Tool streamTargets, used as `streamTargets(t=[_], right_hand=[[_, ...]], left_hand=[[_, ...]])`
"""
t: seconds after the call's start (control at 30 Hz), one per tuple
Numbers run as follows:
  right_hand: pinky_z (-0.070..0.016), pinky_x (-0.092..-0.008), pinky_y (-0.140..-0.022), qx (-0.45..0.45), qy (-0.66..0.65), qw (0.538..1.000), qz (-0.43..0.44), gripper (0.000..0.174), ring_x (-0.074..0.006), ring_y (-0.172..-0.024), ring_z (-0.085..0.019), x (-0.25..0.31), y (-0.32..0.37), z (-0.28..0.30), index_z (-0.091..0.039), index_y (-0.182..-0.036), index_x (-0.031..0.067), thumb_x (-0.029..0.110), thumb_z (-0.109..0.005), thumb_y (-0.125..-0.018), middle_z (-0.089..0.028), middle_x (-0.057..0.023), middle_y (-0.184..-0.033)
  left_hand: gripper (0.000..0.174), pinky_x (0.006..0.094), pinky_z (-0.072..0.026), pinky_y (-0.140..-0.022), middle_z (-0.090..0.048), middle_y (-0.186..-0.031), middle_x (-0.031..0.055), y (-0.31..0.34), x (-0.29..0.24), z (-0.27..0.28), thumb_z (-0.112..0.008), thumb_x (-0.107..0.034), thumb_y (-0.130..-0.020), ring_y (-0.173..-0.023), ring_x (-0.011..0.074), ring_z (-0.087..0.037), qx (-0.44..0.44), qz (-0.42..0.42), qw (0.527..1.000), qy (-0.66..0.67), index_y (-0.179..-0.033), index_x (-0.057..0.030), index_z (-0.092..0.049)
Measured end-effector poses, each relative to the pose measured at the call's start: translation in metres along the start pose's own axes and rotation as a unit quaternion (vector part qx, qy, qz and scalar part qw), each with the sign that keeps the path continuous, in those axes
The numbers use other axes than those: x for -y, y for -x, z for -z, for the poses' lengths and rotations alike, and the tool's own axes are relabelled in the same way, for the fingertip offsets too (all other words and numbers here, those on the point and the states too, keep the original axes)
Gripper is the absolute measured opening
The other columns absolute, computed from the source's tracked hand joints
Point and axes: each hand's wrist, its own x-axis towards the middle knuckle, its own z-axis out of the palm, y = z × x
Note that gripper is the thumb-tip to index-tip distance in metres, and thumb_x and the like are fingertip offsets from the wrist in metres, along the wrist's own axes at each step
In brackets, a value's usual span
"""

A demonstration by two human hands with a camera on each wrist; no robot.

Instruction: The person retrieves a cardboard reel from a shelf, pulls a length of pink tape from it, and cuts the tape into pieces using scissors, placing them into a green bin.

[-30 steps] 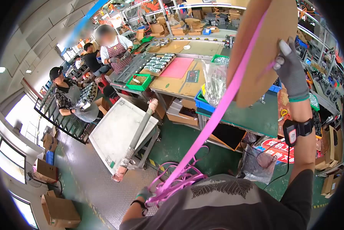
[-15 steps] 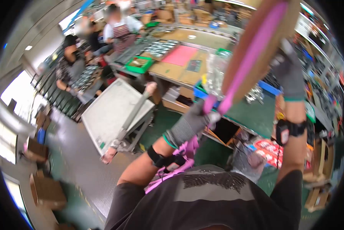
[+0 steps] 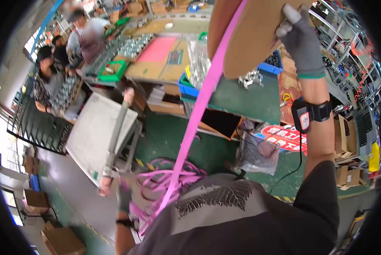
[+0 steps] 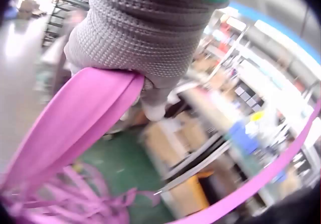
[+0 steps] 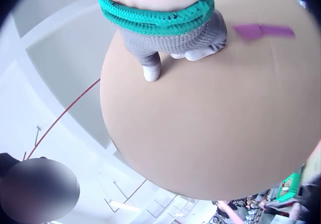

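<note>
Strap (image 3: 199, 110) taut between both grips, disc (image 3: 250, 38) held high.
Right grip (image 3: 301, 40): gloved, raised overhead, clenched on the cardboard disc, fingers on its flat face near the rim. A short pink tab (image 5: 263, 31) lies on that face just beside the fingers. The pink strap leaves the disc's edge to the left of the right grip and runs straight down-left across the torso to the left grip (image 4: 140, 38). Left grip: gloved, low by the hip, fingers curled tight round the strap, which passes through the fist. Near the left grip, loose strap lies in a pile (image 3: 160, 178) on the floor. Green worktop (image 3: 245, 95) sits behind the strap, below the disc.
</note>
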Motion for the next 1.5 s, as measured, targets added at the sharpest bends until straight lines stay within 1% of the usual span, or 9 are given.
streamTargets(t=[0.13,0.3,0.5,0.7,0.97,1.0,1.03,1.2,1.5], right_hand=[[-0.0459,-0.0181,-0.052,0.03,0.063,0.997,-0.014,0.04,-0.0032,-0.06,-0.053,-0.007,0.01,-0.01,-0.047,-0.126,0.0108,0.009,-0.062,-0.089,-0.06,0.0036,-0.089],[-0.0441,-0.0179,-0.056,0.006,0.034,0.999,-0.013,0.065,-0.0032,-0.066,-0.053,-0.021,0.028,-0.03,-0.033,-0.143,0.0121,0.006,-0.064,-0.086,-0.058,0.0018,-0.099],[-0.044,-0.0199,-0.055,-0.064,0.034,0.996,-0.054,0.072,-0.0052,-0.062,-0.051,-0.026,0.013,0.013,-0.028,-0.146,0.0141,0.007,-0.067,-0.086,-0.058,0.0015,-0.1],[-0.0434,-0.0183,-0.053,-0.067,0.04,0.995,-0.057,0.074,-0.0039,-0.06,-0.05,-0.035,0.002,0.071,-0.029,-0.146,0.0146,0.007,-0.068,-0.084,-0.059,0.0012,-0.103],[-0.0435,-0.0203,-0.06,-0.035,0.148,0.988,-0.015,0.1,-0.0069,-0.069,-0.052,-0.055,-0.029,0.123,-0.006,-0.154,0.0114,0.003,-0.07,-0.077,-0.061,-0.0063,-0.114],[-0.0442,-0.0212,-0.063,-0.033,0.178,0.983,-0.019,0.104,-0.0083,-0.073,-0.053,-0.057,-0.033,0.13,-0.001,-0.154,0.011,0.004,-0.07,-0.077,-0.061,-0.008,-0.114],[-0.0442,-0.0212,-0.063,-0.031,0.175,0.984,-0.017,0.104,-0.0083,-0.073,-0.053,-0.057,-0.038,0.134,-0.001,-0.154,0.011,0.004,-0.07,-0.077,-0.061,-0.008,-0.114],[-0.0461,-0.0243,-0.069,0.007,0.105,0.994,0.006,0.107,-0.0128,-0.084,-0.057,-0.061,-0.059,0.157,0.005,-0.154,0.0098,0.004,-0.07,-0.077,-0.062,-0.0108,-0.112],[-0.0398,-0.021,-0.057,-0.05,0.164,0.982,-0.082,0.075,-0.0062,-0.068,-0.048,-0.12,-0.082,0.238,-0.028,-0.147,0.0136,0.009,-0.065,-0.082,-0.057,0.0012,-0.112]], left_hand=[[0.069,0.0208,-0.0432,-0.056,-0.057,-0.114,0.007,-0.073,-0.318,0.016,-0.069,-0.014,-0.081,-0.073,0.0079,-0.054,0.139,-0.087,0.932,0.324,-0.141,0.0005,-0.036],[0.068,0.0192,-0.0386,-0.047,-0.058,-0.122,0.0128,-0.091,-0.466,-0.027,-0.074,-0.019,-0.081,-0.061,0.0042,-0.051,0.312,-0.165,0.847,0.397,-0.136,0.0008,-0.038],[0.033,0.0176,-0.0321,-0.042,-0.052,-0.069,-0.0034,-0.078,-0.424,-0.07,-0.059,-0.023,-0.093,-0.049,0.0022,-0.043,0.327,-0.063,0.877,0.348,-0.12,-0.0041,-0.051],[0.027,0.0248,-0.0481,-0.057,-0.059,-0.079,0.0012,-0.061,-0.166,-0.115,-0.063,-0.012,-0.087,-0.067,0.0079,-0.056,0.225,0.125,0.957,0.134,-0.113,-0.0033,-0.059],[0.059,0.0275,-0.0453,-0.092,-0.057,-0.125,0.0104,-0.109,-0.495,-0.115,-0.063,-0.004,-0.086,-0.108,0.0146,-0.055,0.15,-0.127,0.917,0.347,-0.139,-0.0022,-0.038],[0.061,0.0173,-0.0313,-0.042,-0.058,-0.123,0.0101,-0.115,-0.525,-0.131,-0.061,-0.005,-0.086,-0.056,0.0017,-0.042,0.161,-0.15,0.923,0.315,-0.141,-0.0079,-0.035],[0.062,0.019,-0.0328,-0.048,-0.058,-0.122,0.0096,-0.124,-0.549,-0.149,-0.065,-0.007,-0.084,-0.063,0.0035,-0.044,0.179,-0.166,0.915,0.321,-0.14,-0.0067,-0.036],[0.063,0.0301,-0.0425,-0.093,-0.055,-0.117,0.0072,-0.155,-0.598,-0.225,-0.079,-0.013,-0.078,-0.11,0.0151,-0.051,0.294,-0.149,0.876,0.351,-0.13,0.0001,-0.046],[0.028,0.0271,-0.0443,-0.055,-0.054,-0.065,-0.0012,-0.143,-0.598,-0.192,-0.078,-0.019,-0.082,-0.059,0.0078,-0.051,0.089,-0.183,0.967,0.155,-0.095,-0.0014,-0.061]])
